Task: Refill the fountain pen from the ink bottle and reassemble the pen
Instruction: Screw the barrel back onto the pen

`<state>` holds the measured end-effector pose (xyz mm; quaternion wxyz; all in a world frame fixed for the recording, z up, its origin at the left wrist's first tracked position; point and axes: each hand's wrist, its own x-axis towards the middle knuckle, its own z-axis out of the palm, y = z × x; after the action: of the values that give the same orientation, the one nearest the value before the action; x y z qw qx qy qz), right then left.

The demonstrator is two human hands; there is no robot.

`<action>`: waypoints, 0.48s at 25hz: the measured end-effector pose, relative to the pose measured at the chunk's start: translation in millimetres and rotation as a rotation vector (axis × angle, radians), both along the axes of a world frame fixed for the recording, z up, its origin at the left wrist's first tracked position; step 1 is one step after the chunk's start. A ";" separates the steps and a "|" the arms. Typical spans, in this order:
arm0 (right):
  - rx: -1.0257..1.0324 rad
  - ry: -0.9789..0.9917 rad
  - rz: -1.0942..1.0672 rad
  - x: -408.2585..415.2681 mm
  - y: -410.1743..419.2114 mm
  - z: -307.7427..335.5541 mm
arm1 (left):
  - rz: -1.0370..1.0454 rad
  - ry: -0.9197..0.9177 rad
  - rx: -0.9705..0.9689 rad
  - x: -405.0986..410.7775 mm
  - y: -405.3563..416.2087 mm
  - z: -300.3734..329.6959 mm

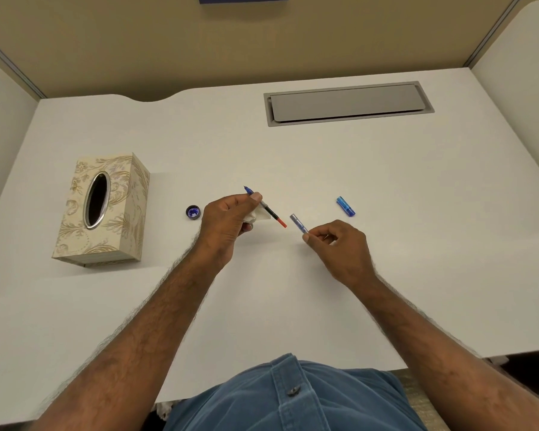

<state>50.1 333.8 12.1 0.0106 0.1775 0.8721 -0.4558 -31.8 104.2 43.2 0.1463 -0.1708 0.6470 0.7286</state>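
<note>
My left hand [227, 223] grips the pen's nib section with its converter [269, 211], blue nib pointing up and left, red converter knob toward the right. A crumpled white tissue [257, 216] is tucked under the same fingers. My right hand [336, 244] pinches the translucent blue-grey pen barrel [298, 223] by its rear end, its open end aimed at the red knob, a small gap between them. The ink bottle [193, 212], small and dark with blue ink visible, stands just left of my left hand. The blue pen cap [345, 206] lies on the desk to the right.
A patterned tissue box [103, 209] stands at the left of the white desk [293, 157]. A grey cable hatch [347, 102] is set into the desk at the back right. Beige partition walls enclose the desk.
</note>
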 end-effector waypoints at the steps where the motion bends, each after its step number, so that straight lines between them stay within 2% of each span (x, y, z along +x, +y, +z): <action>1: -0.005 0.009 0.006 4.2 -1.8 1.2 | 0.011 -0.004 0.014 0.0 -0.4 0.0; 12: -0.042 0.143 0.085 25.1 -17.8 8.7 | 0.064 0.005 0.058 4.4 -9.2 0.8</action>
<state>75.2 316.0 20.8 -0.0289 0.1071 0.8676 -0.4848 -27.5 94.9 44.0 0.1261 -0.1851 0.6203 0.7517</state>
